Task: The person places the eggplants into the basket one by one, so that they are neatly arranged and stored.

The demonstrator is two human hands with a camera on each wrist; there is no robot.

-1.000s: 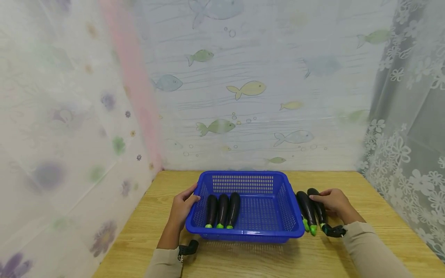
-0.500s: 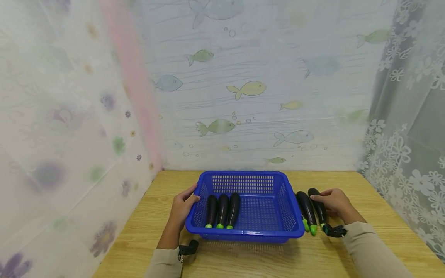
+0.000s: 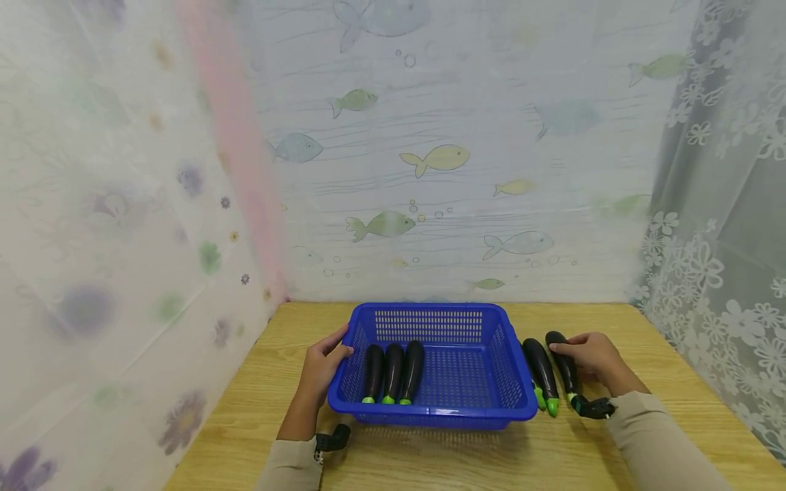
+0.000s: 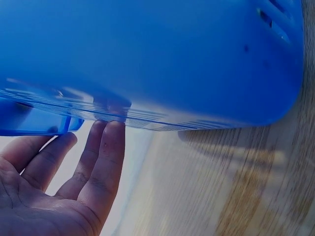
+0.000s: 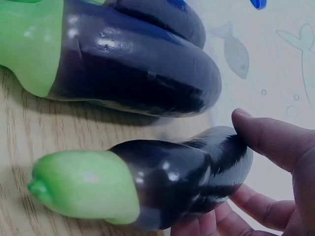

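Note:
My left hand [image 3: 322,363] is at the left side of a blue plastic basket [image 3: 432,412]. In the left wrist view its fairly straight fingers [image 4: 107,162] touch the basket's outer wall and rim. Three dark eggplants [image 3: 394,372] with green caps lie side by side in the basket's left half. Right of the basket, my right hand [image 3: 594,356] grips an eggplant [image 3: 563,365] by its rounded end, thumb on top and fingers beneath. Its green cap [image 5: 86,186] points away from the hand. Beside it lies another eggplant [image 3: 542,368], with one more partly hidden by the basket rim.
A wood-grain table [image 3: 442,464] carries everything. Behind it hangs a fish-print sheet [image 3: 454,225]. A flower-print sheet [image 3: 123,273] stands at the left and a lace curtain [image 3: 724,273] at the right.
My right hand has moved slightly right with its eggplant, widening the gap to the neighbouring one. My left hand and the basket have stayed still.

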